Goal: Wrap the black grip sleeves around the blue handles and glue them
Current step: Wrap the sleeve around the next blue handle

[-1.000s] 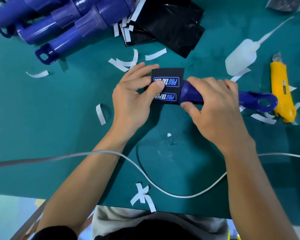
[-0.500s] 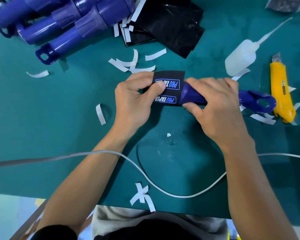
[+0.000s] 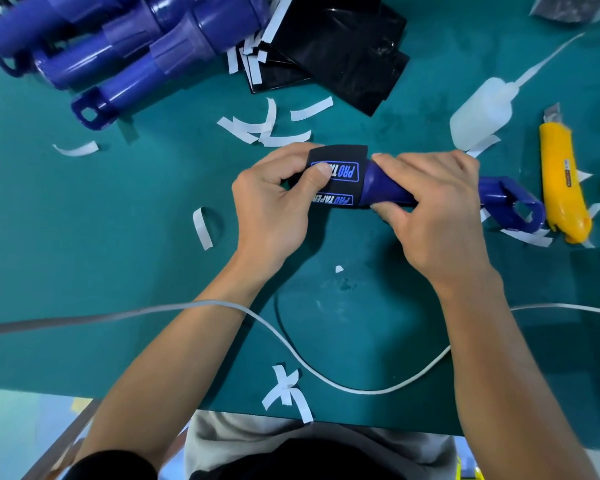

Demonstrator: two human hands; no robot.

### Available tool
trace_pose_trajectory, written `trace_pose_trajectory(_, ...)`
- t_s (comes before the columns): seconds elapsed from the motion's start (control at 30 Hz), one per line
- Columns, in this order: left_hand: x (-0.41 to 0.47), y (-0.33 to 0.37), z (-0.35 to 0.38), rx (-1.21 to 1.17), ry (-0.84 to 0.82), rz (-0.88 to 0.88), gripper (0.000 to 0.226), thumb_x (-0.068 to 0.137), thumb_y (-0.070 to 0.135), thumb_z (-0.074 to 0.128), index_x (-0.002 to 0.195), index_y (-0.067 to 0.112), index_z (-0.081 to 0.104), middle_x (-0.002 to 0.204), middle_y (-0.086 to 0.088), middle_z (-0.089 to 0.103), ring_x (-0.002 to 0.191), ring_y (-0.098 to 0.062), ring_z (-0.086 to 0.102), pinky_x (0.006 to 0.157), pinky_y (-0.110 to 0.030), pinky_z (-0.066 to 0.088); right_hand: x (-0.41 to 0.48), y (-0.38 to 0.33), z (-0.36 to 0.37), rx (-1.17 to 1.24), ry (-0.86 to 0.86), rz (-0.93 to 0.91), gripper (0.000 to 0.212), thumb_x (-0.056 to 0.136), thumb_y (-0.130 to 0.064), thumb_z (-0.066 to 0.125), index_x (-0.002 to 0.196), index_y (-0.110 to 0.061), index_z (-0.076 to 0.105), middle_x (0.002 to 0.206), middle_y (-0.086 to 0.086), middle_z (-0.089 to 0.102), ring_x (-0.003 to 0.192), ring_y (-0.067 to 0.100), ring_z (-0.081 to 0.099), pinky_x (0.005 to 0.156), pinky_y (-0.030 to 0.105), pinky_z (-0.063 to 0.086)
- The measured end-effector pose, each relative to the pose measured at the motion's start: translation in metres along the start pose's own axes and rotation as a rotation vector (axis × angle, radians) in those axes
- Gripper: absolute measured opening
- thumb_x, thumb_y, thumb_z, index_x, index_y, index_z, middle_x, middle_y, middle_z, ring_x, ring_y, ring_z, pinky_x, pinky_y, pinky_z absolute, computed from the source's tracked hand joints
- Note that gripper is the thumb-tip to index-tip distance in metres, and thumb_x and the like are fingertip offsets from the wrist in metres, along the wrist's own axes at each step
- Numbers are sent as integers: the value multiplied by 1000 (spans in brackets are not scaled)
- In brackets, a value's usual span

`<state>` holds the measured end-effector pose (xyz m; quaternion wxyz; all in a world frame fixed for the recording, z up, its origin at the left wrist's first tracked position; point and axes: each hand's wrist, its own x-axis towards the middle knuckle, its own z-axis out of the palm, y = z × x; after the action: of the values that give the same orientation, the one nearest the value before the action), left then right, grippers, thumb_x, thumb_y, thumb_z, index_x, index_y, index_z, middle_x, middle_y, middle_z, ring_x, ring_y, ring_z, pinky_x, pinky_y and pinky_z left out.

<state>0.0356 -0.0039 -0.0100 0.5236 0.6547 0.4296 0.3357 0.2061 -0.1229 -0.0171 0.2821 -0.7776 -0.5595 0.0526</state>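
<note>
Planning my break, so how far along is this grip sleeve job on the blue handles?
Early, it seems. Done: white strips lie scattered on the mat, likely peeled backing. In hand: the left hand pinches a black sleeve partly wrapped round a blue handle, which the right hand holds. Left: the piled blue handles show no black sleeves, spare sleeves wait, and the glue bottle lies untouched.

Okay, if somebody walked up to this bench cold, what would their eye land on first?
Dead centre, the left hand pinches a black grip sleeve with blue lettering around a blue handle that the right hand grips. Next come the pile of blue handles at top left and the yellow utility knife at the right, with white paper strips scattered over the green mat.
</note>
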Motion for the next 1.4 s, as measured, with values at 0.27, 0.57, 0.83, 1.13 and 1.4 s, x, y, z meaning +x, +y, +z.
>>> trace_pose_trajectory(0.27,2,0,-4,-80,-19,-53,11,92,7,73,98,12,81,99,-10,78,95,-18,72,89,-35,54,0,0,-1,6,-6,-1,50,81,-15,87,129,-9,73,111,6,73,100,33,61,99,40,31)
trace_pose_trajectory(0.57,-1,0,-1,-51,5,14,21,92,6,73,90,26,80,93,11,78,90,-11,70,83,-27,51,1,1,1,-9,27,-51,52,80,-13,89,128,-8,73,109,6,73,97,32,60,98,38,31)
trace_pose_trajectory(0.83,9,0,-3,17,35,11,24,87,7,76,90,31,79,96,11,78,99,-12,73,89,-29,55,-2,-13,4,-12,36,31,45,87,-12,79,132,-11,72,116,6,71,104,33,61,104,40,32)
trace_pose_trajectory(1.13,6,0,-10,-41,50,44,26,74,4,88,80,28,81,91,18,77,94,-9,73,85,-29,55,-2,-27,10,-29,37,87,59,81,-40,85,129,-10,70,117,5,68,107,32,61,102,42,32)
trace_pose_trajectory(1.4,7,-2,-8,-66,18,-10,31,73,0,88,73,26,72,110,5,76,108,-13,72,99,-29,54,10,-15,9,33,58,77,58,69,-25,93,123,-12,75,117,5,68,110,28,58,102,32,26)
